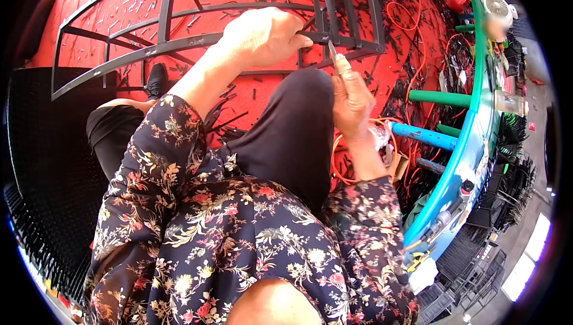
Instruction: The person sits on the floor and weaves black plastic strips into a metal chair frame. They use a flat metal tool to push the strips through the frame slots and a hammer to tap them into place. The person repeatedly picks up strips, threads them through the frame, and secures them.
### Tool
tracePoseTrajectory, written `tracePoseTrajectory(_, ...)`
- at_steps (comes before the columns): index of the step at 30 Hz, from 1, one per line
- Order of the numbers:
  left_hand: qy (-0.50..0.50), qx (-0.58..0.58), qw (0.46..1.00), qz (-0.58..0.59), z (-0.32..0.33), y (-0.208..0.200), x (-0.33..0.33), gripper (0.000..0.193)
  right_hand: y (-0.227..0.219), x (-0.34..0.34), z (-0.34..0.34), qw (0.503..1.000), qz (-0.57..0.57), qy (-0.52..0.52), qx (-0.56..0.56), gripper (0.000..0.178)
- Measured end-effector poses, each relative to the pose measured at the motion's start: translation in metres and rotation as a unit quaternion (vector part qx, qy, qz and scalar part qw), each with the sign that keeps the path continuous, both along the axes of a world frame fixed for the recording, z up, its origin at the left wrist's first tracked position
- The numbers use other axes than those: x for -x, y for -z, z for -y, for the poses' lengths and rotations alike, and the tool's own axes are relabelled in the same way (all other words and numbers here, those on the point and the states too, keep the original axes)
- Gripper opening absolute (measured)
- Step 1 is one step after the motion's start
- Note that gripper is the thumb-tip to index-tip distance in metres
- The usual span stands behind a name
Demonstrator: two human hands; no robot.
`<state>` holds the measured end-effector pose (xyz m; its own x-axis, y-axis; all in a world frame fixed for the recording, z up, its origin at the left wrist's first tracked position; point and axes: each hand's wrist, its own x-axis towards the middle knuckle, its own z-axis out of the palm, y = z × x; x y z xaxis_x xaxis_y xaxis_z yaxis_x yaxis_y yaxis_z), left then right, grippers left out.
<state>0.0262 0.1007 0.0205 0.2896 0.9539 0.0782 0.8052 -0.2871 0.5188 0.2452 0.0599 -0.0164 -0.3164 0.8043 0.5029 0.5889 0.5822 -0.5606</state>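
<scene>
Red floor (pixel 119 2); left hand (pixel 265 35) grips black frame (pixel 179 41).

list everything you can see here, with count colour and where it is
metal frame: one, dark grey, across the top over the red floor
red floor: one, strewn with small black clippings
orange cord: loose loops, upper right and by the knee
bench rim: one, blue-green, right side
fan: one, white, top right
black mesh: stacked, left edge
left hand: grips a frame bar
right hand: holds a thin tool at the frame
</scene>
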Motion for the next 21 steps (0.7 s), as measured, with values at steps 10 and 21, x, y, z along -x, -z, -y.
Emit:
tracePoseTrajectory(10,-0.004,0.023,1.000,-0.015,-0.005,0.003,-0.002,0.039,-0.070,-0.019,-0.037,0.968,0.144,-0.108,0.174,0.034)
tracePoseTrajectory(21,-0.020,0.049,0.999,-0.009,-0.005,-0.009,0.005,0.038,0.015,0.038,-0.003,0.996,-0.047,0.063,-0.049,0.035)
